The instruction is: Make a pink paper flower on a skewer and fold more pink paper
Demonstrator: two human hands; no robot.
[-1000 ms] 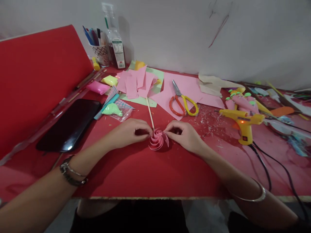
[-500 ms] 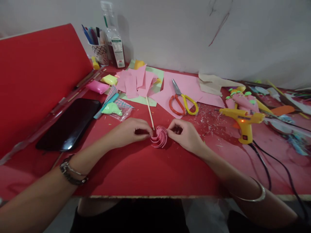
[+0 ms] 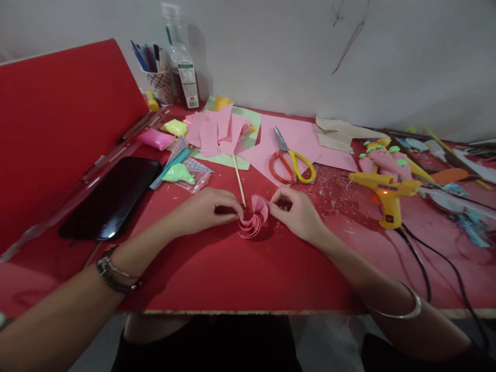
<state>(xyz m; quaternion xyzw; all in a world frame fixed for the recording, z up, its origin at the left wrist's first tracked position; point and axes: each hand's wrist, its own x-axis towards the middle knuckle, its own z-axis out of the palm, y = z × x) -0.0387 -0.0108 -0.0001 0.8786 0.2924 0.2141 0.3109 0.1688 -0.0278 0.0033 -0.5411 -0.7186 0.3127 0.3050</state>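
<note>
Between my hands is a curled pink paper spiral [image 3: 252,223], its loops fanned out low over the red tabletop. My left hand [image 3: 222,207] pinches the spiral's left edge between thumb and fingertips. On the other side, my right hand [image 3: 291,209] grips the upper right part, where the paper spreads into a wider flap. A thin wooden stick [image 3: 239,181] lies just behind the spiral, its near end close to my left fingertips. Scissors [image 3: 292,160] with one red and one yellow handle rest beyond my right hand.
To the right stands a yellow glue gun [image 3: 387,196] with its light on and a black cord. A black phone [image 3: 112,199] lies at left. Pink paper pieces [image 3: 211,134], a glass bottle [image 3: 186,77] and a pen cup [image 3: 158,85] sit at the back.
The pink spiral has been pulled wider: its right part now opens into a flap, and its loops have spread lower left. My right hand has shifted very slightly; the left stays nearly still.
</note>
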